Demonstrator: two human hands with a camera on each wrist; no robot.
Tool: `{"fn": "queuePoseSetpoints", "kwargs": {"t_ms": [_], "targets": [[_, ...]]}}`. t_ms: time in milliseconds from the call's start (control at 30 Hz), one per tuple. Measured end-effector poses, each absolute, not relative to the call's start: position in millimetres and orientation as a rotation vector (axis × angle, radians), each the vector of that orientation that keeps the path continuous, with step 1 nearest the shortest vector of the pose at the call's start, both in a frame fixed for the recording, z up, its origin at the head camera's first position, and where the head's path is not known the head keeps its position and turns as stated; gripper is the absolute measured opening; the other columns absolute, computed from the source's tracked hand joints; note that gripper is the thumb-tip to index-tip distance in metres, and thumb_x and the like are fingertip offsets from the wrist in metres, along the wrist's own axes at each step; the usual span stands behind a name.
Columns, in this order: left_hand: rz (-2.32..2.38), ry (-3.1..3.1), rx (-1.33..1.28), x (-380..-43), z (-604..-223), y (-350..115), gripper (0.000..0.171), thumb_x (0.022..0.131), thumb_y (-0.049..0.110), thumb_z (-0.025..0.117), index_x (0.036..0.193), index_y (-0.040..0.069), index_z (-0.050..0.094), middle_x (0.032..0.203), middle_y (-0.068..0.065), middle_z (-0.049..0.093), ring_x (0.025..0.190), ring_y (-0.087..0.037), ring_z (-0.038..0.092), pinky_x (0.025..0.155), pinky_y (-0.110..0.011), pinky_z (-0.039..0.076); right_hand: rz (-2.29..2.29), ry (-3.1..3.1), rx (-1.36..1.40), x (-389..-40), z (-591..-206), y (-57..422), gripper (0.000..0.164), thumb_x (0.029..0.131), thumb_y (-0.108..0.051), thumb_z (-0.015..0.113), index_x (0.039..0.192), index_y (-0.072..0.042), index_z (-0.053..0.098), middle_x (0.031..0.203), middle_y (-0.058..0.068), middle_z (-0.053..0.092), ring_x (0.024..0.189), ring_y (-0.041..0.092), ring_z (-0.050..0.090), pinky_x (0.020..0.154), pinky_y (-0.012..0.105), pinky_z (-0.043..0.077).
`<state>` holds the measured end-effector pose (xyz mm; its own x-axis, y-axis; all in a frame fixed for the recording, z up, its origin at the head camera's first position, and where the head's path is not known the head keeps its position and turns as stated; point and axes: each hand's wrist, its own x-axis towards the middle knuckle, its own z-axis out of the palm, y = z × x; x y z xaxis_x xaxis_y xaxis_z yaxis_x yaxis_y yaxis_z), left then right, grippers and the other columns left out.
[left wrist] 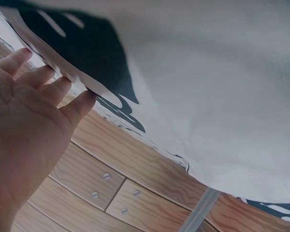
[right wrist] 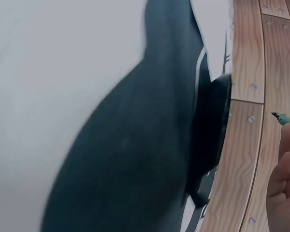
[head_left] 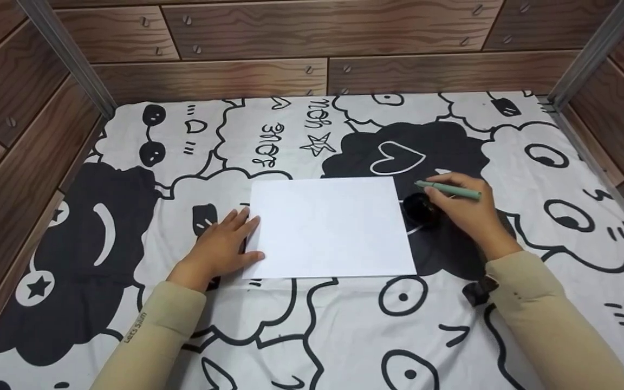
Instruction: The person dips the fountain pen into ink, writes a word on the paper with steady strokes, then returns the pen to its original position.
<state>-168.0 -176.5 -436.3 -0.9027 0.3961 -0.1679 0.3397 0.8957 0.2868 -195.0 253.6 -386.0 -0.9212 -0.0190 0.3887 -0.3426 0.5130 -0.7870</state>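
A blank white sheet of paper (head_left: 331,227) lies on the patterned cloth in the head view. My left hand (head_left: 225,244) rests at its left edge, thumb and fingertips over the margin, fingers spread and fairly straight. Between thumb and fingers, my right hand (head_left: 466,208) pinches a light green pen (head_left: 455,190) above the area right of the sheet. Its dark pointed nib (right wrist: 275,115) shows in the right wrist view. Just below the pen and beside the paper's right edge stands a small, glossy black rounded object (head_left: 419,210), dark against the cloth's black print.
A white cloth (head_left: 344,330) with black cartoon shapes covers the table. Wood-patterned panels (head_left: 247,32) rise behind and at both sides. Grey metal posts (head_left: 68,51) stand at the far corners.
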Motion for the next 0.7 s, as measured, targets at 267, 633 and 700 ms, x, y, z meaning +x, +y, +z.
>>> {"fn": "queuePoseSetpoints", "kwargs": {"t_ms": [267, 633, 700], "targets": [[0.370, 2.853, 0.571, -166.5, -435.5, -175.9, 0.075, 0.089, 0.047, 0.061, 0.148, 0.008, 0.035, 0.155, -0.017, 0.021, 0.141, -0.036, 0.015, 0.107, -0.059, 0.021, 1.418, -2.416, 0.302, -215.3, -402.5, 240.5, 0.017, 0.083, -0.012, 0.074, 0.097, -0.003, 0.074, 0.076, 0.005, 0.070, 0.059, 0.004, 0.060, 0.051, 0.015, 0.044], [0.352, 2.845, 0.545, -167.9, -435.8, -176.3, 0.077, 0.089, 0.051, 0.060, 0.150, 0.011, 0.032, 0.156, -0.014, 0.019, 0.142, -0.034, 0.013, 0.109, -0.057, 0.020, 1.446, -2.411, 0.365, -224.2, -406.8, 199.0, 0.011, 0.083, -0.015, 0.075, 0.092, -0.010, 0.076, 0.068, 0.001, 0.067, 0.052, 0.008, 0.052, 0.050, 0.019, 0.042], [0.353, 2.841, 0.539, -167.8, -435.4, -176.0, 0.077, 0.089, 0.051, 0.060, 0.150, 0.011, 0.032, 0.156, -0.014, 0.019, 0.142, -0.034, 0.013, 0.109, -0.057, 0.020, 1.447, -2.412, 0.377, -225.8, -408.7, 191.7, 0.011, 0.083, -0.014, 0.074, 0.092, -0.009, 0.076, 0.068, 0.000, 0.067, 0.051, 0.009, 0.051, 0.049, 0.019, 0.040]]}}
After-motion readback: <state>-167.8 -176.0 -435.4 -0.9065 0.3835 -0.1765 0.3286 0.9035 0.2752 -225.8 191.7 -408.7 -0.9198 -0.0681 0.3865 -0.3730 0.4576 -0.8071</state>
